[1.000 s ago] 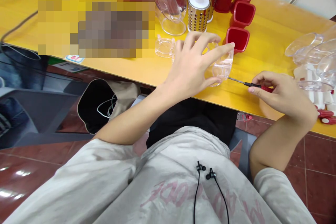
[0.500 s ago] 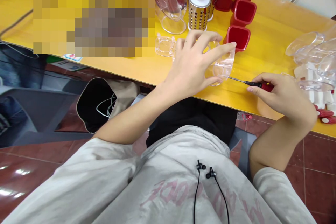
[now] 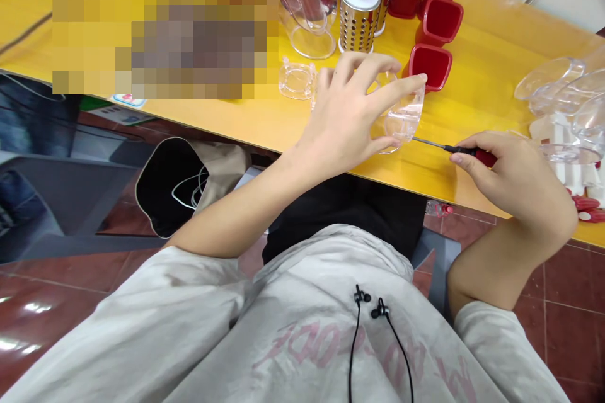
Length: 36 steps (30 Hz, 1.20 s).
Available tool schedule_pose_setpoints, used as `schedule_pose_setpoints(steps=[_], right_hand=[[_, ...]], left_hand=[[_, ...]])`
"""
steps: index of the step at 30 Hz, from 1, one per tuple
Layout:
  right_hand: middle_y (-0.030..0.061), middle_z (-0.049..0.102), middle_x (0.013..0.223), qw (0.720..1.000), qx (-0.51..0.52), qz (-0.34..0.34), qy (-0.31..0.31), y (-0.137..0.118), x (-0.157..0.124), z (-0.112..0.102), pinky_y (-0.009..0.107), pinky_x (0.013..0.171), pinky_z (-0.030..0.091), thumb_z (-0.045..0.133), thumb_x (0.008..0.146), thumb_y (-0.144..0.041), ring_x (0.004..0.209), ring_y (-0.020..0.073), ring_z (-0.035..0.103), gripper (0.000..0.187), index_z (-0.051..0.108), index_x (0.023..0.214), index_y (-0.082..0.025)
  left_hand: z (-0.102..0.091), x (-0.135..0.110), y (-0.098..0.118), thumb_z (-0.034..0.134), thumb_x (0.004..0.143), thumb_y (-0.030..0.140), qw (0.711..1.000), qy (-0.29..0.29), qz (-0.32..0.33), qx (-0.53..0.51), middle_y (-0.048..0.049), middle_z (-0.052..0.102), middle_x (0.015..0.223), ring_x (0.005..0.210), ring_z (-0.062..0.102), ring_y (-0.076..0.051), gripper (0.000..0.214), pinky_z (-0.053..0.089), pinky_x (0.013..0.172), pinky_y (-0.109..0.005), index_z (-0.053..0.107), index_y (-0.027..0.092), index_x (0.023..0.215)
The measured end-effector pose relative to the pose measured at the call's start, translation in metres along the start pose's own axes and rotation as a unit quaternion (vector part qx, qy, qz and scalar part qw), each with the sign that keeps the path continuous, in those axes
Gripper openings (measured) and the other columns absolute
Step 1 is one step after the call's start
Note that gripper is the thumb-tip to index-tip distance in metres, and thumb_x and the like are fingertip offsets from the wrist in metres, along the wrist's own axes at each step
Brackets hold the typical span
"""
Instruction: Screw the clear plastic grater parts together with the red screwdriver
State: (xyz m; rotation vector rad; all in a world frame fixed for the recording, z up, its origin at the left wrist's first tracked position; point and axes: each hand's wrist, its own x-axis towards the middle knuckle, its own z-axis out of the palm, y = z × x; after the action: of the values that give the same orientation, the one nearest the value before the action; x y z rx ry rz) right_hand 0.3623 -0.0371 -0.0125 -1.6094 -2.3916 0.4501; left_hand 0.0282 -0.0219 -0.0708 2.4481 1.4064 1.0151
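My left hand (image 3: 352,107) is curved over a clear plastic part (image 3: 407,114), thumb on its near side and fingers across its top, gripping it against the yellow table. Part of it is hidden under the palm. In my right hand (image 3: 513,170) is a screwdriver (image 3: 460,150) with a black and red handle, held almost level. Its thin metal shaft points left, and the tip meets or lies just beside the right edge of the clear part. A flat clear plastic piece (image 3: 297,80) rests left of my left hand.
Behind my left hand stand perforated metal drums (image 3: 358,19) with white tops and several red square tubes (image 3: 430,66). Clear plastic housings (image 3: 309,6) are at the back, with more clear parts (image 3: 551,85) at the right. An open bag (image 3: 172,186) sits below the table edge.
My right hand and the screwdriver have shifted very slightly right. My left hand keeps its grip on the clear part, and the whole view has moved a little.
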Motion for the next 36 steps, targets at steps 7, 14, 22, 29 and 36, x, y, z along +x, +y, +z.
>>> schedule_pose_setpoints(steps=[7, 14, 22, 29, 36], right_hand=[[0.0154, 0.094, 0.112, 1.000, -0.003, 0.014, 0.018, -0.0012, 0.0048, 0.0002, 0.063, 0.098, 0.063, 0.083, 0.108, -0.043, 0.102, 0.0442, 0.087, 0.013, 0.087, 0.107, -0.030], [0.0147, 0.097, 0.125, 1.000, 0.016, 0.004, 0.007, -0.0033, 0.0020, 0.0052, 0.068, 0.109, 0.066, 0.075, 0.115, -0.043, 0.117, 0.0472, 0.090, 0.021, 0.093, 0.116, -0.032], [0.0150, 0.093, 0.120, 1.000, 0.018, 0.007, 0.024, -0.0039, 0.0024, 0.0030, 0.069, 0.107, 0.066, 0.080, 0.112, -0.040, 0.114, 0.0471, 0.086, 0.008, 0.085, 0.114, -0.035], [0.0154, 0.092, 0.118, 0.999, 0.021, 0.004, 0.029, -0.0061, 0.0043, 0.0068, 0.065, 0.102, 0.063, 0.082, 0.107, -0.039, 0.104, 0.0446, 0.084, 0.014, 0.083, 0.118, -0.031], [0.0144, 0.096, 0.119, 0.999, -0.004, -0.025, 0.046, -0.0075, 0.0037, 0.0086, 0.066, 0.106, 0.068, 0.072, 0.113, -0.033, 0.113, 0.0450, 0.089, 0.017, 0.089, 0.113, -0.031]], left_hand=[[0.0010, -0.0006, -0.0012, 0.098, 0.109, 0.064, 1.000, 0.008, 0.006, 0.006, -0.0129, 0.067, 0.185, 0.167, 0.059, -0.054, 0.083, 0.056, 0.131, -0.081, 0.065, 0.055, 0.185], [0.0031, -0.0011, -0.0048, 0.094, 0.109, 0.070, 1.000, 0.017, 0.013, 0.007, -0.0119, 0.068, 0.183, 0.164, 0.059, -0.053, 0.083, 0.057, 0.129, -0.081, 0.064, 0.057, 0.185], [0.0049, -0.0007, -0.0082, 0.096, 0.108, 0.061, 1.000, 0.021, 0.020, 0.005, -0.0112, 0.067, 0.183, 0.163, 0.059, -0.054, 0.085, 0.058, 0.127, -0.083, 0.063, 0.058, 0.186], [0.0049, -0.0010, -0.0086, 0.096, 0.108, 0.059, 0.999, 0.023, 0.024, 0.006, -0.0110, 0.068, 0.183, 0.161, 0.060, -0.053, 0.084, 0.059, 0.124, -0.082, 0.063, 0.058, 0.186], [-0.0009, -0.0008, -0.0001, 0.101, 0.106, 0.053, 1.000, 0.011, 0.003, 0.006, -0.0102, 0.068, 0.184, 0.164, 0.060, -0.055, 0.084, 0.056, 0.128, -0.081, 0.068, 0.057, 0.183]])
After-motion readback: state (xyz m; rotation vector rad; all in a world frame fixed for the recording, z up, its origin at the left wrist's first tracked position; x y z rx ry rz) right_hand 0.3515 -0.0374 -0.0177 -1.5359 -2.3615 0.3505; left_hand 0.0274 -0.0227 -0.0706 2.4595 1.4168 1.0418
